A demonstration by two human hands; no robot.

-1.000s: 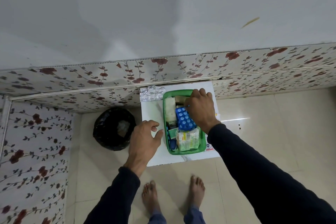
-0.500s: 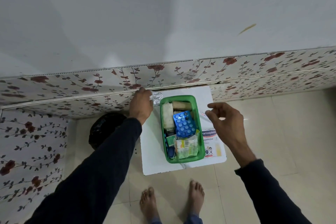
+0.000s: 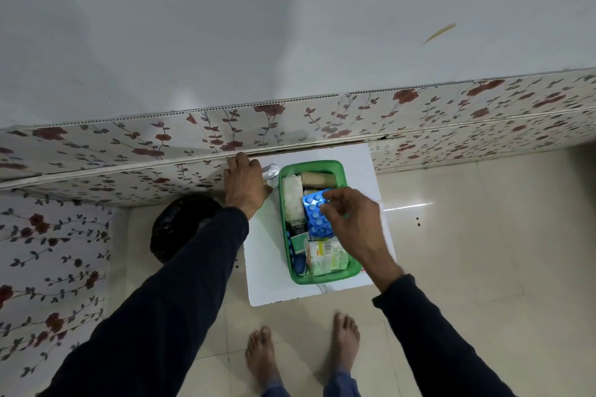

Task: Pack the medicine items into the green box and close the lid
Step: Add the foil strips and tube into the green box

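We're mostly packed: the box [image 3: 317, 222] on the white board [image 3: 267, 267] is nearly full. Our right hand [image 3: 351, 222] hangs loosely open over it, fingertips by the blue strip [image 3: 314, 216]. Left hand [image 3: 245, 185] is closing on the foil strip [image 3: 271, 172] outside the box. No lid in sight yet.

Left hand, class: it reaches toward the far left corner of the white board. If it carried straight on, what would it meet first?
Most likely the silver foil blister pack just past the left hand, then the floral wall panel; depth is uncertain.
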